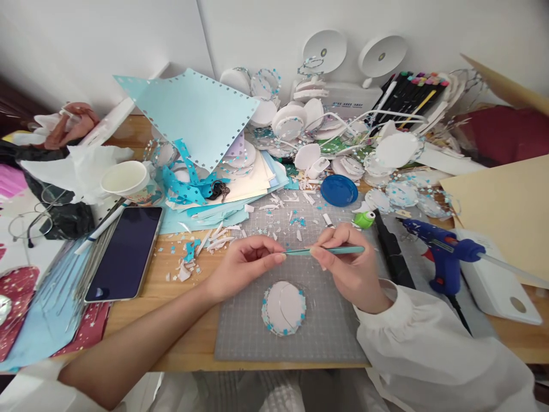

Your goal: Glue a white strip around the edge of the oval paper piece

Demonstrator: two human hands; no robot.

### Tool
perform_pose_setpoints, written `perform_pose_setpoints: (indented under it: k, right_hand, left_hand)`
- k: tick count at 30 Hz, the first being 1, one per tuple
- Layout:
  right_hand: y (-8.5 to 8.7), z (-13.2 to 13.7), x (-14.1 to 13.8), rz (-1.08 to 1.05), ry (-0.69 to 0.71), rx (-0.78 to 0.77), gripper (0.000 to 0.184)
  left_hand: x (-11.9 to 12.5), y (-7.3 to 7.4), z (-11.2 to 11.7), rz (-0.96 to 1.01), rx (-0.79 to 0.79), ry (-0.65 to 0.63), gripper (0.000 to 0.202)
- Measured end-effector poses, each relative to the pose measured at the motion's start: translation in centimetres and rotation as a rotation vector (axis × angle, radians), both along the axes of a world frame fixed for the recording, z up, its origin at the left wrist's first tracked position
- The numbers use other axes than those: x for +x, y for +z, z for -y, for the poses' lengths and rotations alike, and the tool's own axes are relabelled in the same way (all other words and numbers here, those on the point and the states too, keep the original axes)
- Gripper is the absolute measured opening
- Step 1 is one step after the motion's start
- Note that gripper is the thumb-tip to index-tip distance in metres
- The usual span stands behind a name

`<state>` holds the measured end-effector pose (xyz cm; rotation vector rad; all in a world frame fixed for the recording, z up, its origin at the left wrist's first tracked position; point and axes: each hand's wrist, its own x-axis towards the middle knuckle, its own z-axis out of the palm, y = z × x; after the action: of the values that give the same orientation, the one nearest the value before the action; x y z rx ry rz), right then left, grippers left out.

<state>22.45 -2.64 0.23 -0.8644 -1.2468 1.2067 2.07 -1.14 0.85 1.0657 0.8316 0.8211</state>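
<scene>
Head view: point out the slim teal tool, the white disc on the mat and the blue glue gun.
Slim teal tool [348, 250]: head view, on its thick end.
White disc [290, 308]: head view, on its face.
Blue glue gun [447, 270]: head view, on its handle.

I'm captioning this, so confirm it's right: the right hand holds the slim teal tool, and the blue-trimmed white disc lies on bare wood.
Wrong surface: the head view shows the blue-trimmed white disc lying on the gray mat. The right hand does hold the slim teal tool.

The right hand [352, 273] partly hides the slim teal object [349, 250]; the lower tan sheet [504, 212] is cropped.
</scene>
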Motion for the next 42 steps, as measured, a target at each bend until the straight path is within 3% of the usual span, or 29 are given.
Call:
perform_pose_setpoints:
  k: [12,31,42]
  right_hand:
    - [-0.01,-0.40,0.35,-0.051,0.004,-0.076,0.022]
    - [0.00,-0.52,0.75,0.007,0.029,-0.035,0.021]
    - [0.84,-0.82,0.24,-0.083,0.024,-0.187,0.030]
  left_hand:
    - [-0.27,-0.13,0.02,-0.058,0.041,-0.021,0.012]
    - [-0.44,0.12,-0.14,-0.122,0.076,-0.085,0.028]
    - [-0.30,0.40,-0.16,-0.089,0.054,-0.069,0.024]
